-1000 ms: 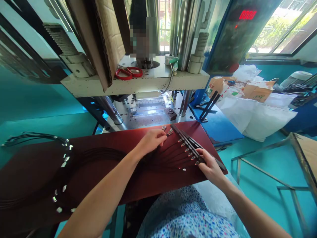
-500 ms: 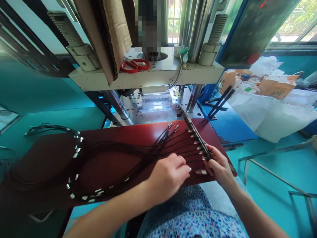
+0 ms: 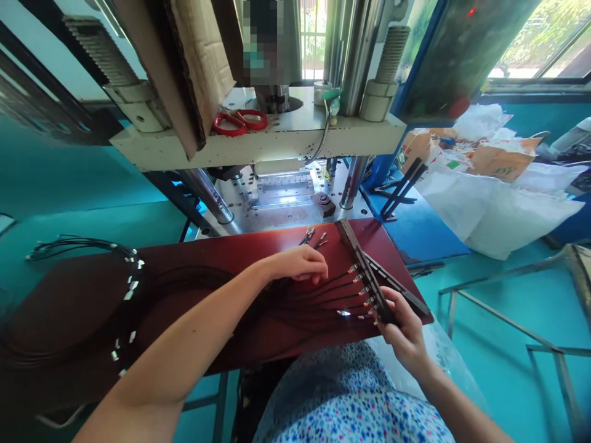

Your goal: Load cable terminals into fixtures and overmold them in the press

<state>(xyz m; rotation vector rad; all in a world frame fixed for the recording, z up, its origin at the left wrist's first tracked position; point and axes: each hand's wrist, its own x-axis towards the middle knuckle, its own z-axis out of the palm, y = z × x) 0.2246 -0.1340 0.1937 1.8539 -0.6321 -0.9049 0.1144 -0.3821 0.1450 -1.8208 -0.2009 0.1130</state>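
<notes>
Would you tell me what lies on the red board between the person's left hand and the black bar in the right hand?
In the head view, thin black wires with metal terminals run from the left hand to the black bar gripped by the right hand.

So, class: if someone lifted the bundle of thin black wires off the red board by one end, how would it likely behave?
The black wires lie in loose curves and loops across the red board, so they would probably sag and trail, not hold shape. They look thin, so likely light. Their metal ends sit in the black bar held by the right hand, so they might tug it.
</notes>
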